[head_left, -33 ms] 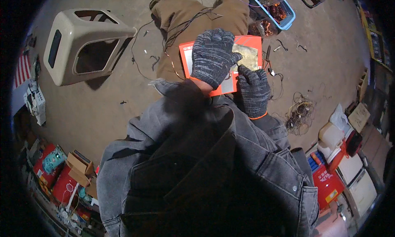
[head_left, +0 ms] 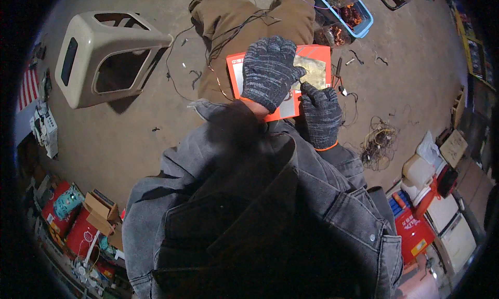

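Note:
A flat orange-and-grey board (head_left: pixel 287 111) lies across my thighs, with a worn yellowish patch (head_left: pixel 315 69) on its right part. My left hand (head_left: pixel 268 73), in a dark grey knit glove, rests on the board's middle, fingers curled and thumb toward the patch; whatever it grips is hidden. My right hand (head_left: pixel 321 116), gloved alike, is closed in a pinch at the patch's lower edge, close to the left thumb. What sits in that pinch is too small to tell. A thin dark cable (head_left: pixel 236 31) and a bare copper-coloured strand (head_left: pixel 217 82) lie over my brown trouser leg.
A blue-rimmed bin (head_left: pixel 368 24) with copper-coloured scrap stands ahead on the right. A beige plastic housing (head_left: pixel 83 65) lies on the floor at left. Tangled wire (head_left: pixel 379 143) and short offcuts (head_left: pixel 356 56) are at right. Cardboard (head_left: pixel 99 208) and red boxes (head_left: pixel 416 231) sit nearer me.

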`<state>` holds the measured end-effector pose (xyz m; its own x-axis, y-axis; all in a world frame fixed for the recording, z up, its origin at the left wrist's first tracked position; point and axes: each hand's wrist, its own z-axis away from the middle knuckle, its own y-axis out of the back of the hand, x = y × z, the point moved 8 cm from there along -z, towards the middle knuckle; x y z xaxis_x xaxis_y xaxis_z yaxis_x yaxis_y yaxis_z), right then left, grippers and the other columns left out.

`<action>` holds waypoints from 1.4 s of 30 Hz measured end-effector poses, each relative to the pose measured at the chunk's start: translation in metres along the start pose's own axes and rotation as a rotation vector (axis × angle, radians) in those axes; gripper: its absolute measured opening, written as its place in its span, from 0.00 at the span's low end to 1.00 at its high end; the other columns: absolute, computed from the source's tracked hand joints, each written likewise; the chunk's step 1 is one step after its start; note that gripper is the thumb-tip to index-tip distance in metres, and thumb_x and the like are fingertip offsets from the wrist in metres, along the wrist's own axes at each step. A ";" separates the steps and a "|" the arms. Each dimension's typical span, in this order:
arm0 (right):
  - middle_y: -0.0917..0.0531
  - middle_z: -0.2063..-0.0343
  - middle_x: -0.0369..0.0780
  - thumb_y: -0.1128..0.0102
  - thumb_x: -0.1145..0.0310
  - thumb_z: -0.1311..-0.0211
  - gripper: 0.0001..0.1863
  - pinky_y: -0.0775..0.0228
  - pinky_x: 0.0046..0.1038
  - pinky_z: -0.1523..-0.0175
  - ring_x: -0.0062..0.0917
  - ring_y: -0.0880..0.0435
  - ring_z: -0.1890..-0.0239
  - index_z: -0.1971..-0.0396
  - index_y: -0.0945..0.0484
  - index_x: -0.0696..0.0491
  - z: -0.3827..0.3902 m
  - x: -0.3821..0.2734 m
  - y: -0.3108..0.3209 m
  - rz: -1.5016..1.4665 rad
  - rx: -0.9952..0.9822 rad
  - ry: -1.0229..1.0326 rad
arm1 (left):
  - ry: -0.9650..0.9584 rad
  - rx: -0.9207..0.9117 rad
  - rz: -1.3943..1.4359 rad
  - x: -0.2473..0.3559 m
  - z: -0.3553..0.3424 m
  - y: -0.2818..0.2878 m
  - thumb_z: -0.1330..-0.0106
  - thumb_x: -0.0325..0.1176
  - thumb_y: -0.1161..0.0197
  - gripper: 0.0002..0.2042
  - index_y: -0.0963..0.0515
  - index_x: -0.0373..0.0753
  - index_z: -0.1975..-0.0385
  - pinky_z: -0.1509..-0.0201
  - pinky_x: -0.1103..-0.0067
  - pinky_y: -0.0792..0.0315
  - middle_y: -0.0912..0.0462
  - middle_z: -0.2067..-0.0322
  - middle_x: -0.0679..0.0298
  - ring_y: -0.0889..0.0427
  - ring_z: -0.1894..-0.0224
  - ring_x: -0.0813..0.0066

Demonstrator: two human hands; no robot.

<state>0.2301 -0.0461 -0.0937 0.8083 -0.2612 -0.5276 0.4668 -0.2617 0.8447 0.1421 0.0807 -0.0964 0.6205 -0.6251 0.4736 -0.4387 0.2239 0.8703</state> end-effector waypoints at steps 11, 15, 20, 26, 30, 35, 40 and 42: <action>0.22 0.66 0.43 0.35 0.71 0.47 0.17 0.26 0.38 0.62 0.39 0.19 0.64 0.55 0.19 0.44 0.002 0.005 0.000 0.060 -0.071 0.010 | 0.025 -0.049 -0.012 -0.001 -0.002 -0.002 0.46 0.48 0.35 0.20 0.23 0.39 0.59 0.47 0.64 0.35 0.22 0.61 0.56 0.25 0.53 0.57; 0.22 0.66 0.43 0.35 0.71 0.47 0.17 0.26 0.37 0.63 0.39 0.20 0.65 0.55 0.19 0.45 0.000 0.004 0.004 0.035 -0.069 0.008 | 0.027 -0.055 -0.011 0.000 -0.002 -0.001 0.46 0.47 0.35 0.20 0.23 0.39 0.60 0.47 0.64 0.35 0.22 0.61 0.56 0.25 0.53 0.57; 0.22 0.67 0.43 0.35 0.71 0.47 0.16 0.26 0.37 0.62 0.39 0.20 0.64 0.55 0.19 0.46 -0.004 0.000 0.010 0.034 -0.081 0.055 | 0.029 -0.072 0.000 -0.001 -0.003 -0.002 0.46 0.46 0.35 0.20 0.23 0.39 0.60 0.47 0.64 0.34 0.22 0.62 0.57 0.24 0.54 0.57; 0.22 0.67 0.43 0.36 0.71 0.46 0.15 0.27 0.36 0.61 0.38 0.20 0.64 0.56 0.19 0.48 -0.011 0.003 0.014 -0.088 -0.094 0.067 | -0.035 0.070 0.023 0.000 -0.002 0.008 0.44 0.46 0.36 0.18 0.22 0.38 0.63 0.50 0.64 0.33 0.21 0.65 0.55 0.23 0.57 0.56; 0.22 0.67 0.42 0.38 0.72 0.45 0.13 0.28 0.35 0.60 0.37 0.21 0.64 0.58 0.19 0.51 -0.011 -0.006 0.014 -0.050 -0.044 0.088 | -0.028 0.061 0.053 -0.001 -0.001 0.011 0.41 0.47 0.38 0.17 0.22 0.37 0.65 0.51 0.63 0.32 0.22 0.67 0.54 0.23 0.59 0.55; 0.19 0.67 0.42 0.39 0.74 0.46 0.13 0.28 0.36 0.59 0.37 0.22 0.63 0.59 0.19 0.55 -0.016 -0.020 0.015 -0.061 0.046 0.121 | -0.039 0.163 0.163 0.001 0.000 0.023 0.41 0.47 0.37 0.18 0.22 0.36 0.66 0.52 0.63 0.33 0.22 0.67 0.54 0.24 0.60 0.54; 0.19 0.67 0.42 0.39 0.75 0.47 0.13 0.29 0.37 0.59 0.37 0.22 0.63 0.60 0.18 0.55 -0.021 -0.020 0.014 -0.071 0.045 0.078 | -0.061 0.160 0.161 0.003 0.001 0.023 0.44 0.43 0.34 0.14 0.22 0.38 0.67 0.54 0.63 0.33 0.22 0.67 0.55 0.24 0.61 0.53; 0.19 0.67 0.42 0.39 0.75 0.47 0.13 0.29 0.37 0.59 0.37 0.22 0.63 0.60 0.18 0.55 -0.021 -0.018 0.014 -0.084 0.029 0.055 | -0.030 0.157 0.247 0.000 -0.001 0.025 0.45 0.41 0.33 0.13 0.22 0.38 0.68 0.55 0.62 0.33 0.22 0.68 0.55 0.24 0.61 0.52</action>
<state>0.2296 -0.0255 -0.0704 0.7855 -0.1861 -0.5902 0.5238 -0.3080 0.7942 0.1317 0.0874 -0.0746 0.4637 -0.5883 0.6626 -0.6712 0.2549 0.6961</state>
